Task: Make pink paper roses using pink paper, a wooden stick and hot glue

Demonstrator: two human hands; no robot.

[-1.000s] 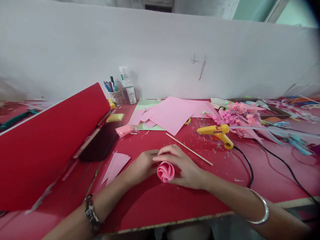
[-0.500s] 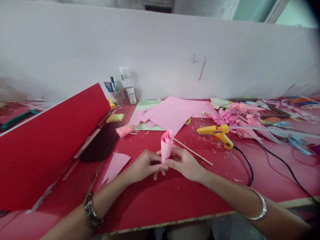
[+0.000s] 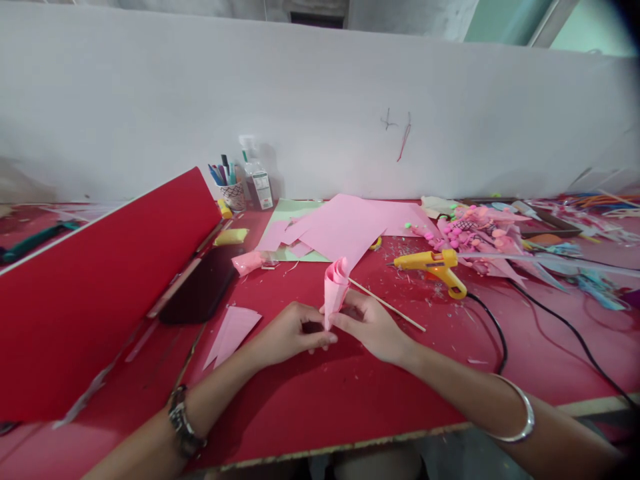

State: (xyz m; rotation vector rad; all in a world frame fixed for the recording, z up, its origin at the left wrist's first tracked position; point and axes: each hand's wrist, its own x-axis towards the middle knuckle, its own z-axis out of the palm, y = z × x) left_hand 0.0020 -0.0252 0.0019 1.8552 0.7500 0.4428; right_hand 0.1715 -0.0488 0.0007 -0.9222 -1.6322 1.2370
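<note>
A rolled pink paper cone (image 3: 335,287) stands upright between my hands, its layered open end at the top and its narrow end down. My right hand (image 3: 376,325) pinches it from the right, thumb in front near the lower part. On the left, my left hand (image 3: 295,333) has its fingers closed at the cone's lower end, with the fingertips partly hidden. Just behind the cone a thin wooden stick (image 3: 387,305) lies slanting on the red table. Cut pink paper pieces (image 3: 234,332) lie left of my left hand.
A yellow glue gun (image 3: 430,263) with a black cord lies to the right. Pink sheets (image 3: 345,227) lie at the back, near pink decorations (image 3: 475,233). At left are a dark phone (image 3: 197,290) and a big red board (image 3: 110,287). A pen cup (image 3: 233,195) stands behind.
The cone has shifted slightly up and to the right, and tilts a little more to the right. My left fingers sit slightly lower, and fewer fingertips show beneath the cone.
</note>
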